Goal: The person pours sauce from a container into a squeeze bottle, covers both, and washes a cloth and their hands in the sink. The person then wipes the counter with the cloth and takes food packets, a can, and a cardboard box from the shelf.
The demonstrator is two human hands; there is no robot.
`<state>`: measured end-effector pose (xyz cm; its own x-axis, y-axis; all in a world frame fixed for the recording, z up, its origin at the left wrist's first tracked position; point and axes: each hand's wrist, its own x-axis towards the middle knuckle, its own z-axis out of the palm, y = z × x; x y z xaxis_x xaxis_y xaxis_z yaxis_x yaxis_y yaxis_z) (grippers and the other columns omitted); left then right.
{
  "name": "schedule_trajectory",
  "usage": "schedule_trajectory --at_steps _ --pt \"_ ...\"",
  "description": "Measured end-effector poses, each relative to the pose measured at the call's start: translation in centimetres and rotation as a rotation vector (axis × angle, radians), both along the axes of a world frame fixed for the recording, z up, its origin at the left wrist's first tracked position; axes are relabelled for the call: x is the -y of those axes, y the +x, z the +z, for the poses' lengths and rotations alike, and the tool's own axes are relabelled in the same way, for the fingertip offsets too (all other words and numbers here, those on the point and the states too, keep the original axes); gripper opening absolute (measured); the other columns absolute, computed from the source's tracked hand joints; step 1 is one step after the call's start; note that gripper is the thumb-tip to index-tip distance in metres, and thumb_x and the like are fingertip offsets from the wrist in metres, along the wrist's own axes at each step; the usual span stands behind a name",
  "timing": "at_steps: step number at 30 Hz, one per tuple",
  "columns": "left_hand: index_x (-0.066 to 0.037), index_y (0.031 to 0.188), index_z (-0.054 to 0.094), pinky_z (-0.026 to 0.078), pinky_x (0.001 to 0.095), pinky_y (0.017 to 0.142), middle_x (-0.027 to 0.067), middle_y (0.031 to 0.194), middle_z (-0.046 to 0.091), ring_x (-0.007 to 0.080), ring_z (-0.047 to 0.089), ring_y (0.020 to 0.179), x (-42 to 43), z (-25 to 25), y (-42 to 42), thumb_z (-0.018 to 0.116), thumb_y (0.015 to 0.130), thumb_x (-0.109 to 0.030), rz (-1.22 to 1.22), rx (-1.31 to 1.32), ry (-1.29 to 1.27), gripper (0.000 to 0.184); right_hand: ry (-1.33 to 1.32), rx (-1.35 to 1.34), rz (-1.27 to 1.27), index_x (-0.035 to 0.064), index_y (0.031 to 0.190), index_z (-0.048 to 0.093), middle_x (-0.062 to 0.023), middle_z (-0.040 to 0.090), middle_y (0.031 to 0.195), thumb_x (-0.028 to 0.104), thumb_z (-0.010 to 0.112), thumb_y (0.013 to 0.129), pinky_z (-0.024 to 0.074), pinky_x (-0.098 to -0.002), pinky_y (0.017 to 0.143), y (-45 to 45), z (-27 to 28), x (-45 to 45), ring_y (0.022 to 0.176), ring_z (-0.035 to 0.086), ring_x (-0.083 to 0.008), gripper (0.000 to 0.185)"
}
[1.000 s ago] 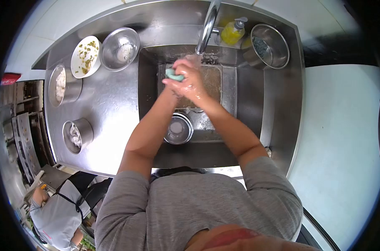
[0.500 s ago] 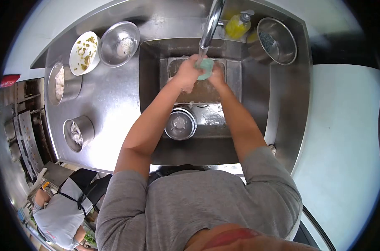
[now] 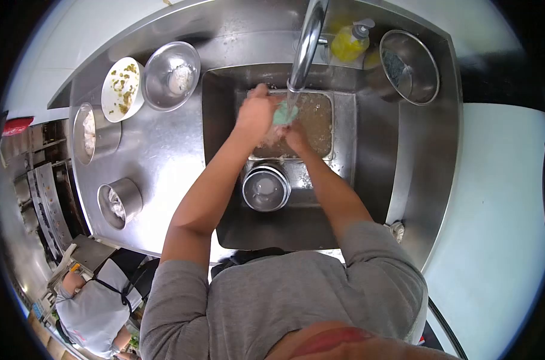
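Under the running faucet (image 3: 308,51), a pale green cloth-like item (image 3: 285,113) hangs over a tray of cloudy water (image 3: 320,123) in the sink. My right hand (image 3: 296,137) pinches its lower edge. My left hand (image 3: 255,113) is just left of it, blurred, with some fingers apart and nothing visible in it. Water splashes below the green item, between the hands. Nearer to my body, stacked metal bowls (image 3: 266,188) stand on the sink floor.
On the left counter are a white bowl with food bits (image 3: 122,90), a metal bowl (image 3: 171,76) and two metal pots (image 3: 96,133). A soap bottle (image 3: 350,41) and metal pot (image 3: 409,67) stand behind right. A person (image 3: 95,306) is at lower left.
The green item was squeezed in my hands, then opened out under the water. My left hand has moved left, away from it; my right hand has moved down a little with it.
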<state>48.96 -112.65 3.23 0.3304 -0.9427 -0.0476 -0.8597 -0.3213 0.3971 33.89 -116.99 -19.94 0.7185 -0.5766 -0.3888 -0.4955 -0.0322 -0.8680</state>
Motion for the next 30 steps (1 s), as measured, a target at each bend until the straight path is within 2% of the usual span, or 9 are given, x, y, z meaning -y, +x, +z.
schedule_trajectory --at_steps 2,5,11,15,17,19,22,25,30 --pt "-0.014 0.099 0.071 0.048 0.0430 0.079 0.0132 0.091 0.066 0.0339 0.061 0.087 -0.8 0.0 0.6 0.062 0.078 -0.015 -0.005 0.112 -0.121 0.022 0.502 0.220 -0.269 0.0014 0.119 0.053 -0.0105 0.054 0.120 0.010 0.059 0.085 0.0452 -0.0329 0.087 -0.1 5.5 2.2 0.105 0.054 -0.0194 0.036" --pt "-0.008 0.092 0.070 0.048 0.0366 0.083 0.0097 0.097 0.067 0.0317 0.063 0.089 -0.5 -1.1 -0.3 0.059 0.082 -0.011 0.092 -0.301 0.088 0.015 0.506 0.592 -0.237 0.0012 0.115 0.056 -0.0082 0.052 0.119 0.010 0.062 0.085 0.0449 -0.0271 0.082 0.5 13.4 1.6 0.101 0.051 -0.0118 0.032" --pt "0.003 0.106 0.061 0.050 0.0305 0.078 0.0068 0.100 0.066 0.0176 0.064 0.088 -0.9 1.2 2.1 0.052 0.090 -0.011 0.492 -1.535 -0.272 0.023 0.240 0.304 -0.043 0.0010 0.088 0.063 -0.0035 0.059 0.097 0.015 0.069 0.082 0.0454 -0.0310 0.084 -0.3 17.3 3.9 0.084 0.057 -0.0170 0.017" --pt "-0.003 0.112 0.058 0.050 0.0299 0.073 0.0086 0.100 0.064 0.0170 0.063 0.082 -1.6 -7.8 1.3 0.050 0.093 -0.016 0.671 -1.565 0.097 0.023 -0.440 0.585 -0.210 0.0024 0.084 0.064 -0.0070 0.061 0.084 0.016 0.071 0.078 0.0464 -0.0336 0.074 2.3 21.6 -0.4 0.083 0.058 -0.0219 0.016" --pt "-0.006 0.107 0.059 0.051 0.0320 0.069 0.0077 0.097 0.063 0.0188 0.063 0.081 0.1 -8.0 -4.8 0.050 0.093 -0.019 0.138 -2.046 -0.731 0.021 -0.648 0.531 -0.207 -0.0010 0.079 0.060 -0.0063 0.060 0.080 0.015 0.073 0.076 0.0449 -0.0376 0.075 3.8 22.9 -2.1 0.082 0.058 -0.0232 0.021" --pt "-0.008 0.104 0.060 0.051 0.0347 0.066 0.0063 0.094 0.062 0.0208 0.063 0.080 -0.2 -8.2 -6.7 0.051 0.092 -0.021 0.097 -2.152 -0.871 0.020 -0.551 0.458 -0.309 -0.0022 0.074 0.059 -0.0102 0.059 0.077 0.016 0.070 0.079 0.0439 -0.0381 0.069 3.6 23.1 -1.5 0.078 0.057 -0.0246 0.022" --pt "-0.007 0.102 0.061 0.050 0.0452 0.065 0.0072 0.084 0.064 0.0311 0.064 0.075 -1.8 -5.1 -5.9 0.058 0.085 -0.019 0.677 -1.562 -0.114 0.021 -0.141 0.379 -0.341 -0.0012 0.073 0.061 -0.0120 0.056 0.071 0.025 0.069 0.082 0.0446 -0.0363 0.062 3.7 17.1 2.8 0.066 0.055 -0.0263 0.029" --pt "-0.005 0.103 0.060 0.049 0.0463 0.062 0.0119 0.080 0.064 0.0356 0.063 0.069 -3.6 -3.4 -2.3 0.061 0.080 -0.019 0.071 -0.333 -0.025 0.027 -0.556 0.357 -0.271 0.0004 0.064 0.056 -0.0143 0.051 0.065 0.025 0.072 0.077 0.0422 -0.0396 0.058 2.8 19.4 3.3 0.064 0.053 -0.0296 0.032" --pt "-0.003 0.079 0.066 0.045 0.0409 0.083 0.0140 0.083 0.064 0.0313 0.060 0.082 -3.0 2.5 -0.4 0.067 0.074 -0.012 0.015 -0.009 -0.286 0.010 -0.084 0.329 -0.133 0.0044 0.069 0.045 -0.0061 0.050 0.068 0.027 0.074 0.078 0.0420 -0.0373 0.053 3.3 24.3 3.9 0.055 0.050 -0.0179 0.038"
